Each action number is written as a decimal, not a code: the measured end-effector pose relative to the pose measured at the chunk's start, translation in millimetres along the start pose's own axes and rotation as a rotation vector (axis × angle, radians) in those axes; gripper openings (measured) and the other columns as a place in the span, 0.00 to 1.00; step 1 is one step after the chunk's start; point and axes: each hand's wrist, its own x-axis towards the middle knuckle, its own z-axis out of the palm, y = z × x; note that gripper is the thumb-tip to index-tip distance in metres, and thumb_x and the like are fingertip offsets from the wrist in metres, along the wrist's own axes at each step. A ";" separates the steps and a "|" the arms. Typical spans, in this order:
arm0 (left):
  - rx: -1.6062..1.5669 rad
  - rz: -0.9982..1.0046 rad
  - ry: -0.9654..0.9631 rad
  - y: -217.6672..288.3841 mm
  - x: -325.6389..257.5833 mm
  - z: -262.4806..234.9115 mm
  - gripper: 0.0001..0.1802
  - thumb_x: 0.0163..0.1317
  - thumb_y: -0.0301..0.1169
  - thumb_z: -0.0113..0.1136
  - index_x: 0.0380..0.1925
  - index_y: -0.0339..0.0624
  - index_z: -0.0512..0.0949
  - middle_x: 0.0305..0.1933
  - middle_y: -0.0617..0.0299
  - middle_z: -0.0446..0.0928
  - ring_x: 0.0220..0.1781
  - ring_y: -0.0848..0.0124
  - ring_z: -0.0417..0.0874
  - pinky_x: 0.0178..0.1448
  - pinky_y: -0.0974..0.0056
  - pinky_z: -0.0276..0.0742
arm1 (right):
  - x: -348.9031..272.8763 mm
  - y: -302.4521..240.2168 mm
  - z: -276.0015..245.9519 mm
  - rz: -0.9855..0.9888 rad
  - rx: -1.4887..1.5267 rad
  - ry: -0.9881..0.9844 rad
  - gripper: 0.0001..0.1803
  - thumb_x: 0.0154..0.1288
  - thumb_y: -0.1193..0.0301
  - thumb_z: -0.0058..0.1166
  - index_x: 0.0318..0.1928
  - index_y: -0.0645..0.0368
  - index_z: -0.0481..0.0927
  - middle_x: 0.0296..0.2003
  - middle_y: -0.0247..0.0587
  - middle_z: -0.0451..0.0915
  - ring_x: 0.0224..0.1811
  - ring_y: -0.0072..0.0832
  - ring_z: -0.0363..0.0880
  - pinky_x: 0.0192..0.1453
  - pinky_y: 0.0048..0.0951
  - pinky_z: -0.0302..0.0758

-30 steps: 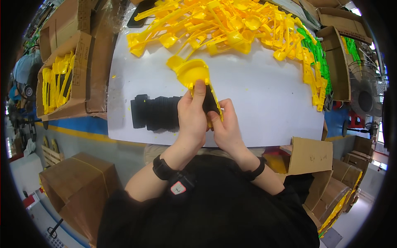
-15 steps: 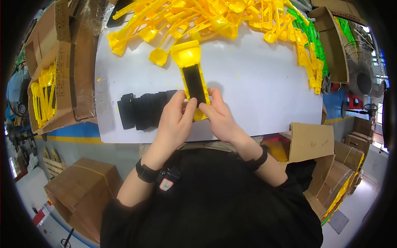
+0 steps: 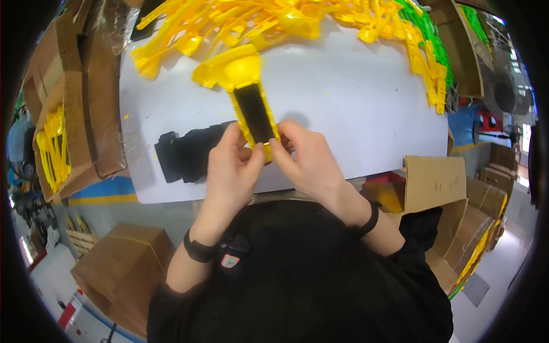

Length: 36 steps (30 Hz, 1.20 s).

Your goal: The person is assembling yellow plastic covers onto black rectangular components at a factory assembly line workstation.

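Observation:
Both my hands grip a yellow plastic scoop-shaped piece [image 3: 240, 67] with a flat black strip [image 3: 254, 112] set along its handle. My left hand [image 3: 230, 166] pinches the near end from the left, its thumb at the strip's lower end. My right hand [image 3: 309, 160] holds the same end from the right, thumb on the edge. The wide head of the piece points away from me above the white table [image 3: 354, 108]. Beside my left hand lies a fanned stack of black strips [image 3: 189, 151], partly covered by that hand.
A heap of yellow plastic pieces [image 3: 297, 22] covers the far side, with green ones [image 3: 437, 57] at its right. Cardboard boxes stand at left [image 3: 80, 123], lower left [image 3: 123, 274] and right [image 3: 436, 186]. The left box holds yellow pieces [image 3: 54, 148].
The yellow piece and both hands have shifted a little left in the picture, as the whole view has moved. Both hands keep their grip, with the thumbs still at the strip's near end.

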 end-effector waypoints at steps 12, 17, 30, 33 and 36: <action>0.307 -0.016 -0.031 -50.1 35.3 -26.1 0.29 0.73 0.47 0.39 0.65 0.38 0.60 0.60 0.54 0.68 0.59 0.64 0.73 0.58 0.60 0.73 | 35.1 -10.5 10.7 -0.021 0.577 0.289 0.12 0.68 0.68 0.47 0.39 0.68 0.69 0.37 0.61 0.73 0.42 0.54 0.73 0.48 0.44 0.69; 0.617 0.502 -0.033 -28.8 34.4 -5.6 0.28 0.75 0.46 0.36 0.63 0.35 0.61 0.56 0.49 0.69 0.58 0.62 0.73 0.62 0.58 0.69 | 32.9 -7.9 20.4 -0.095 0.442 0.512 0.11 0.65 0.68 0.50 0.40 0.64 0.70 0.39 0.59 0.71 0.43 0.54 0.71 0.49 0.46 0.68; -0.065 0.162 0.505 79.6 -5.1 -184.2 0.22 0.67 0.44 0.52 0.52 0.39 0.70 0.34 0.62 0.75 0.28 0.71 0.77 0.33 0.67 0.76 | -19.2 66.9 -21.3 0.158 0.541 -0.067 0.17 0.66 0.76 0.53 0.54 0.63 0.68 0.50 0.41 0.74 0.52 0.25 0.74 0.57 0.26 0.71; 0.828 0.299 1.038 93.2 -4.3 -255.8 0.39 0.53 0.45 0.71 0.58 0.31 0.68 0.57 0.41 0.73 0.61 0.54 0.74 0.64 0.57 0.68 | -14.7 78.8 -19.1 0.162 0.432 -0.034 0.15 0.65 0.77 0.56 0.50 0.63 0.71 0.46 0.40 0.77 0.48 0.24 0.76 0.54 0.25 0.73; 1.168 0.235 0.933 102.9 2.8 -334.8 0.28 0.53 0.42 0.71 0.47 0.34 0.75 0.50 0.46 0.77 0.52 0.48 0.78 0.55 0.55 0.74 | -16.3 85.3 -10.4 0.083 0.323 0.039 0.12 0.65 0.75 0.57 0.47 0.64 0.74 0.42 0.42 0.79 0.44 0.27 0.80 0.50 0.28 0.76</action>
